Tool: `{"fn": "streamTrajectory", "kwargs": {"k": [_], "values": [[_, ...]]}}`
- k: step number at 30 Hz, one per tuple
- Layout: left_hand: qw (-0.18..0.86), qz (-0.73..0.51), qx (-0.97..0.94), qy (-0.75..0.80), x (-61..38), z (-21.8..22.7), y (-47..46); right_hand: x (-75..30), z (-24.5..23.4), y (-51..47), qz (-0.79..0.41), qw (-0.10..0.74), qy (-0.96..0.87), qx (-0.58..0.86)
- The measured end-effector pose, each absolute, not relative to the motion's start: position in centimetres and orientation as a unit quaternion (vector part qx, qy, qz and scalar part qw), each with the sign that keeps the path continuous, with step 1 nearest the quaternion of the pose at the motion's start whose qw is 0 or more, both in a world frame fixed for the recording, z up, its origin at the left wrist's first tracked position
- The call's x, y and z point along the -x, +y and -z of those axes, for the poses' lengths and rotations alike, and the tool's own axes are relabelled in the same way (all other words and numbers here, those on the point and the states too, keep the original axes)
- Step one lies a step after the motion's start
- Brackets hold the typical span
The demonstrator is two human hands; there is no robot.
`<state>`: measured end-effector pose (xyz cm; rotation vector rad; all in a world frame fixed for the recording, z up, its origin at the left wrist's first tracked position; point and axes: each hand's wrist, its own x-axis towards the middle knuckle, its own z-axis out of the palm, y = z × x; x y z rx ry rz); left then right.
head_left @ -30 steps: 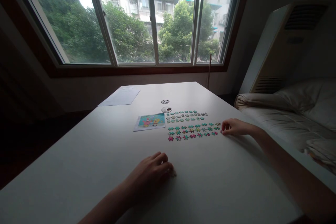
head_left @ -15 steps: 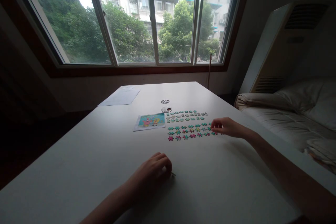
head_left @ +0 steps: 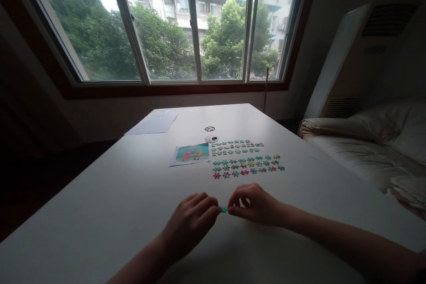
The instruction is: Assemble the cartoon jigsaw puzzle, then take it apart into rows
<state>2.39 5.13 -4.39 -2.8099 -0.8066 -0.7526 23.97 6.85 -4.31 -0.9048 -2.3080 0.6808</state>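
Observation:
A small green jigsaw puzzle piece [head_left: 224, 209] shows between my two hands, just above the white table. My left hand [head_left: 199, 214] is closed in a pinch at its left side. From the right, my right hand [head_left: 254, 205] pinches at its other side with thumb and fingertips. Whether this is one piece or two held together, I cannot tell. Beyond my hands, several rows of loose jigsaw pieces [head_left: 244, 172], green, pink and yellow, lie spread on the table. Left of the rows lies a printed cartoon picture sheet [head_left: 191, 154].
Two round flat discs [head_left: 211, 139] lie behind the picture sheet. A sheet of paper [head_left: 153, 123] rests at the far left edge of the white table [head_left: 116, 199]. A pale sofa [head_left: 359, 151] stands along the right side, and a window is ahead.
My right hand has come from the right end of the puzzle rows toward me and left, meeting my left hand. My left hand has turned slightly, still pinching.

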Motion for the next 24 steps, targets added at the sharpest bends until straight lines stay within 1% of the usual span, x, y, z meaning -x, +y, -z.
{"fn": "streamTrajectory", "kwargs": {"k": [7,14,18,24], "values": [[0.189,0.250,0.926,-0.209,-2.8,3.5,4.6,-23.7,4.6,6.7,-0.282,0.319,-0.834,0.352],[0.241,0.277,0.913,-0.178,-3.2,3.3,4.3,-23.5,5.1,6.8,-0.284,0.340,-0.826,0.349],[0.241,0.307,0.905,-0.171,-3.3,3.0,4.4,-23.7,5.0,6.9,-0.288,0.345,-0.826,0.340],[0.165,0.266,0.924,-0.220,-2.0,3.9,5.1,-24.2,4.7,7.5,-0.262,0.353,-0.837,0.327]]}}
